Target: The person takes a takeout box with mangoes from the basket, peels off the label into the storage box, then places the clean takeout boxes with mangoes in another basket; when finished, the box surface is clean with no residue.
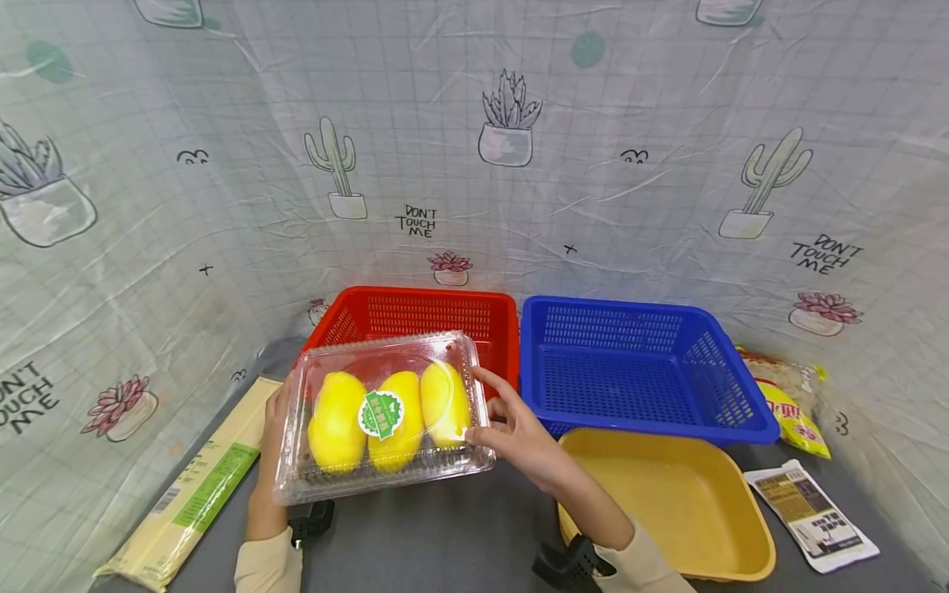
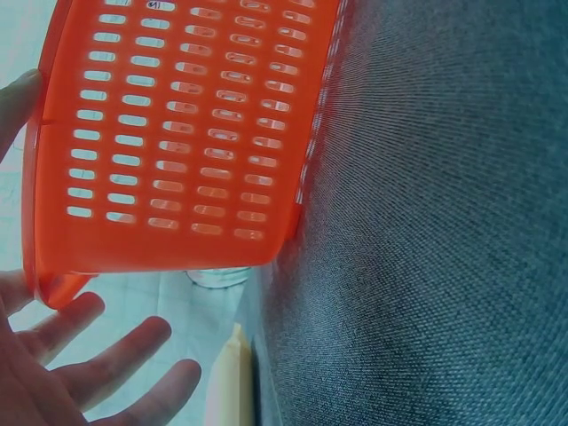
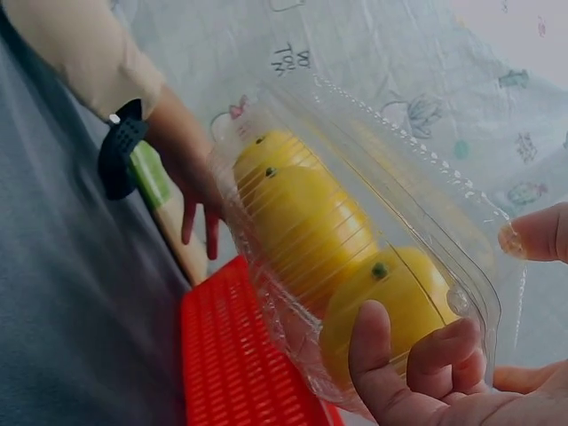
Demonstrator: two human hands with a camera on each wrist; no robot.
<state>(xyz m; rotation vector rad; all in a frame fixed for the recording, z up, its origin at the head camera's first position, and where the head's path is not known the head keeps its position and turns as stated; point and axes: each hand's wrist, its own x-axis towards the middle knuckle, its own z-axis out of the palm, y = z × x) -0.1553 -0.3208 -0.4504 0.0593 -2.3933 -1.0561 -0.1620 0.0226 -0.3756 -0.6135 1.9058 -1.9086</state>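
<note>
Person's L sleeve & R sleeve plain beige. L wrist unit blk, rounded, w/ white spot; R unit blk.

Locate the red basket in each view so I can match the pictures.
Head: the red basket sits just left of centre, partly behind the clear box.
Left wrist: red basket at upper left.
Right wrist: red basket at bottom, left of centre.
Shared landmark: the left hand, in all three.

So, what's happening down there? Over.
Right hand grips clear box, left hand at opposite end. Three yellow fruits inside. Box blocks part of red basket from head view.
</note>
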